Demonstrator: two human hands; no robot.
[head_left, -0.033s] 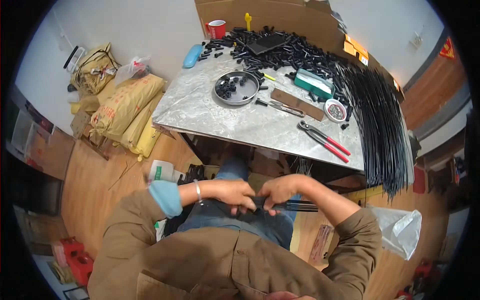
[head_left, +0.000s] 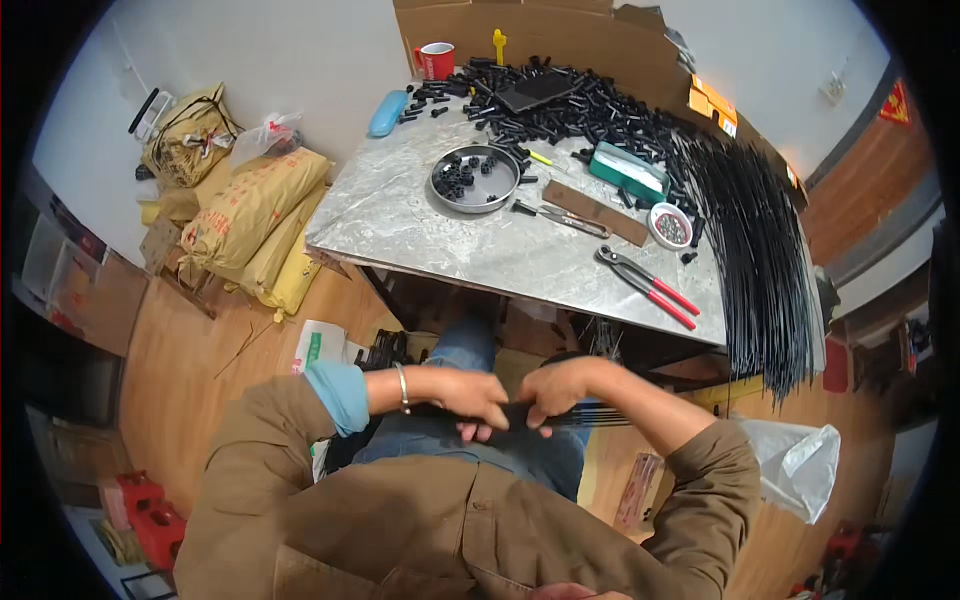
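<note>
Low over my lap, my left hand [head_left: 470, 396] and my right hand [head_left: 557, 386] work close together, both with curled fingers. A bundle of thin black rods [head_left: 600, 415] runs out to the right from under my right hand, which grips it. In the narrow gap between the hands the bundle shows as a dark strip that reaches into my left hand. My left fingers wrap round that part; its end is hidden and somewhat blurred. Jeans [head_left: 465, 345] lie beneath both hands.
On the grey table [head_left: 400, 235] ahead lie red-handled pincers [head_left: 650, 290], a round metal pan [head_left: 475, 205], a white bowl [head_left: 670, 226], a pile of black parts [head_left: 600, 110] and long black rods [head_left: 765, 260]. Sacks [head_left: 255, 205] stand left; a clear plastic bag [head_left: 800, 465] hangs right.
My left hand has shifted slightly right, and its fingers have curled further round the dark part. My right hand stays almost in place on the rods.
</note>
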